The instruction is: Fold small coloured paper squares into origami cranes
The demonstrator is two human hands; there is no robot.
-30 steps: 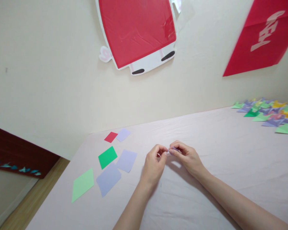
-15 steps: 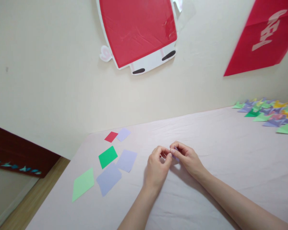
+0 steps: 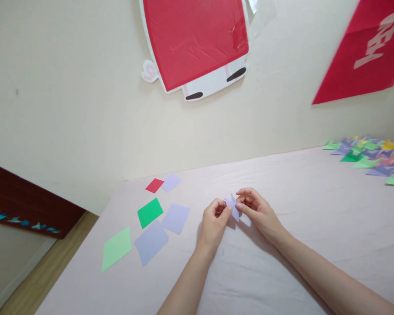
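Paper [image 3: 234,213]: lilac, folded, pointed corners showing; located between both hands, above the cloth [image 3: 302,188]. Left hand [image 3: 214,222]: thumb and fingers pinched on its left part. Right hand [image 3: 260,215]: half curled, thumb at its right edge; grip cannot be confirmed.

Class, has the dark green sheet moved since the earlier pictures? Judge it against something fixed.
No. Against the red cutout on the wall, the dark green sheet keeps its place; both appear slightly further right because the view shifted.
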